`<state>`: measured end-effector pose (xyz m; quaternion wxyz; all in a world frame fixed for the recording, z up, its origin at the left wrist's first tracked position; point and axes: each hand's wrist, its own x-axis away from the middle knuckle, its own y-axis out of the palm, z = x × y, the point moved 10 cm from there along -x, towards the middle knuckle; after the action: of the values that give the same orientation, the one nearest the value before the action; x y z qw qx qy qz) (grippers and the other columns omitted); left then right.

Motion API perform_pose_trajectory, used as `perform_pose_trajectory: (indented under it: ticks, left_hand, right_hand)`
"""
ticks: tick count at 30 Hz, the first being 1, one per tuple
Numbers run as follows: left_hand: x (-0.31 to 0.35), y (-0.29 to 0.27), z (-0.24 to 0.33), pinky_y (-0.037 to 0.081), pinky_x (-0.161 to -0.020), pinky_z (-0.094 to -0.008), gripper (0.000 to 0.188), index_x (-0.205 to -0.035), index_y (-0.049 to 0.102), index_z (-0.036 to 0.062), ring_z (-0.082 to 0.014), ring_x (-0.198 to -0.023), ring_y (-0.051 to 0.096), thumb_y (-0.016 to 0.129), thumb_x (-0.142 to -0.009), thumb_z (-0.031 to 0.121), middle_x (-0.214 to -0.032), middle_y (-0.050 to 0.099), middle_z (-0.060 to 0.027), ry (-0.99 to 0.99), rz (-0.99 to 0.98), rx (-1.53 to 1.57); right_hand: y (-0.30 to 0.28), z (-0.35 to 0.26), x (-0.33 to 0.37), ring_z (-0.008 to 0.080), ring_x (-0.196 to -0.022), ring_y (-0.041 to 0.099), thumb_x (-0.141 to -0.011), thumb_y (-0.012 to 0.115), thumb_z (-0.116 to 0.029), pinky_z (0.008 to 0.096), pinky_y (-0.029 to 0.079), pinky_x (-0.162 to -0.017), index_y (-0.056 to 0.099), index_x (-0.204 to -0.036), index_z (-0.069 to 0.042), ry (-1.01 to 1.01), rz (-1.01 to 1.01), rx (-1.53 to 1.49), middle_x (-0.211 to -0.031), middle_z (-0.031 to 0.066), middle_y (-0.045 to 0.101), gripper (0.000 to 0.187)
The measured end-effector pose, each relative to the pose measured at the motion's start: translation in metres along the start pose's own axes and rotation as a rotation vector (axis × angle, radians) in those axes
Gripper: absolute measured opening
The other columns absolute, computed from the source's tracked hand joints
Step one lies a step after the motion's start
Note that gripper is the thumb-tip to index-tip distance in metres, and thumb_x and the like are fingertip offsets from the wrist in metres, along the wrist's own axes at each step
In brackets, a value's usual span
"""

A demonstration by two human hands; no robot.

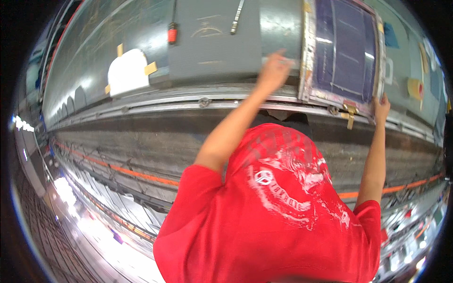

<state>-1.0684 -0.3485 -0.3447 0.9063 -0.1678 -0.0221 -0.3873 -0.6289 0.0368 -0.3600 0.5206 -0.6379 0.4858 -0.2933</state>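
Lying against right grip (381,110) — framed screen (348,52)

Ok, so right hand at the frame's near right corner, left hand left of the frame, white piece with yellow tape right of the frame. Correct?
Not quite: the head view shows the white piece left of the frame, not right. Right hand and left hand are as you say.

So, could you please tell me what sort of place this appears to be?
Probably a screen-printing workshop: a framed purple screen lies on a long table with a metal rail along its edge, and a white piece farther left has tan tape at its edges.
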Motion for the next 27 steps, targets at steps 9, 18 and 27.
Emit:
perform_pose_trajectory:
  ticks: [9, 18, 27]
  left_hand:
    - [0.113, -0.096, 0.011, 0.036, -0.102, -0.0528, 0.012, -0.094, 0.076, 0.0196, -0.0288, -0.128, 0.047, 0.068, -0.088, 0.027, -0.139, 0.051, -0.0107, 0.418, -0.346, -0.879]
    - [0.126, -0.067, -0.020, 0.025, -0.110, -0.0618, 0.039, -0.123, 0.067, 0.0257, -0.0280, -0.146, 0.030, 0.062, -0.091, 0.047, -0.162, 0.024, -0.0128, 0.476, -0.463, -1.000]
    - [0.131, -0.064, -0.042, 0.021, -0.111, -0.0655, 0.049, -0.133, 0.061, 0.0272, -0.0281, -0.149, 0.026, 0.059, -0.091, 0.053, -0.163, 0.020, -0.0135, 0.442, -0.486, -1.088]
  right_hand:
    - [0.033, -0.305, 0.249, 0.0088, -0.073, 0.062, -0.096, 0.062, -0.020, 0.0249, 0.050, -0.066, 0.063, -0.126, -0.005, 0.407, -1.167, -0.926, -0.089, 0.0040, 0.070, 0.034]
    - [0.095, -0.364, 0.310, 0.0080, -0.077, 0.061, -0.096, 0.061, -0.014, 0.0217, 0.047, -0.065, 0.031, -0.153, -0.006, 0.641, -1.570, -1.014, -0.103, 0.0070, 0.071, 0.065]
    - [0.122, -0.398, 0.331, 0.0170, -0.075, 0.067, -0.095, 0.054, -0.009, 0.0293, 0.051, -0.065, 0.028, -0.145, -0.004, 0.934, -1.350, -1.032, -0.098, 0.0131, 0.072, 0.057]
